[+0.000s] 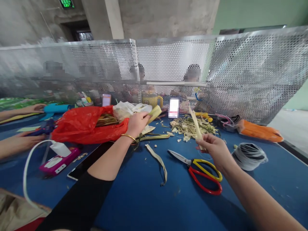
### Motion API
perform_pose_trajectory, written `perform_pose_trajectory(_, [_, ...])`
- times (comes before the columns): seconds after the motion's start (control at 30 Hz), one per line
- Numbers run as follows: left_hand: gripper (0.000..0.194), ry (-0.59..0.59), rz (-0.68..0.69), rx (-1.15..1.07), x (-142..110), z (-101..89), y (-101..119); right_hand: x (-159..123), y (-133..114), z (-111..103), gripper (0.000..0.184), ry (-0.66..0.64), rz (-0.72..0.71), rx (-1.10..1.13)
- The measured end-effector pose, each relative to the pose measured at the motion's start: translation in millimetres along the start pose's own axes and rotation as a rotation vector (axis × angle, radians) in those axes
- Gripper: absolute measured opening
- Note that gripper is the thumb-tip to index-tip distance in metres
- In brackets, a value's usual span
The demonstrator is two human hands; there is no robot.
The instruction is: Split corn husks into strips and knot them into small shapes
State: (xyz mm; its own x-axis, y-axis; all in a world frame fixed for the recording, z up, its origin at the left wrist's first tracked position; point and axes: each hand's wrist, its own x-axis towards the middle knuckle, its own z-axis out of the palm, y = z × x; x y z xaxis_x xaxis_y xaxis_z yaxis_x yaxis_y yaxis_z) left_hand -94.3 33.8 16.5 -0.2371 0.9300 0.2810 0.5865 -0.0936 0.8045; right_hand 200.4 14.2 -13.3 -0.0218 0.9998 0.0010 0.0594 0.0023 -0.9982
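Note:
My left hand [137, 123], with a gold bangle on the wrist, is closed round a pale green leaf strip [154, 113] beside the red plastic bag [81, 126]. My right hand [213, 148] is pinched on the lower end of a narrow pale strip [195, 125] that stands tilted upward. Red-and-yellow-handled scissors [201, 170] lie on the blue table [149, 199] just left of my right wrist. A loose curled strip [158, 162] lies between my arms. A heap of leaf trimmings [190, 126] sits behind my right hand.
A coil of white string [249, 155] lies right of my right hand, an orange packet [258, 131] beyond it. A phone [84, 162] and a pink tissue pack [57, 162] lie at left. Another person's hands [22, 141] rest at far left. A perforated metal screen [240, 70] backs the table.

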Motion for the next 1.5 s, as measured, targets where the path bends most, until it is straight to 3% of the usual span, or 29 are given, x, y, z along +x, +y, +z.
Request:
perform_pose_trajectory(0.17, [0.005,-0.029,0.079,0.162,0,23.3,-29,-2,4,5,0.038,-0.048,-0.025,-0.025])
perform_pose_trajectory(0.3, [0.015,-0.038,0.127,0.174,0,29.6,-36,-6,5,10,0.035,-0.076,-0.022,-0.024])
perform_pose_trajectory(0.43, [0.023,-0.065,0.204,0.071,-16,44.6,-5,-10,8,16,0.032,-0.102,-0.02,-0.054])
perform_pose_trajectory(0.53, [0.026,-0.278,0.009,-0.413,-41,65.7,25,-12,16,21,0.029,-0.143,-0.047,-0.101])
perform_pose_trajectory(0.67, [0.024,-0.314,-0.161,-0.664,-65,83.7,43,-15,31,29,0.024,-0.225,-0.109,-0.185])
perform_pose_trajectory(0.8, [0.018,-0.263,-0.194,-0.728,-70,84.4,43,-20,30,31,0.025,-0.256,-0.189,-0.253])
perform_pose_trajectory(0.93, [0.019,-0.356,-0.139,-0.682,-75,84.7,45,-23,13,28,0.027,-0.175,-0.323,-0.195])
perform_pose_trajectory(1.07, [0.022,-0.45,-0.093,-0.566,-86,90.1,46,-24,5,26,0.028,-0.131,-0.3,-0.063])
perform_pose_trajectory(1.27, [0.021,-0.525,-0.077,-0.486,-91,90.6,46,-24,9,26,0.022,-0.082,-0.29,-0.146])
perform_pose_trajectory(1.37, [0.028,-0.433,-0.151,-0.559,-87,86.0,51,-23,9,25,0.026,-0.064,-0.294,-0.175])
perform_pose_trajectory(1.5, [0.024,-0.331,-0.164,-0.606,-83,85.2,52,-25,10,26,0.03,-0.165,-0.271,-0.233])
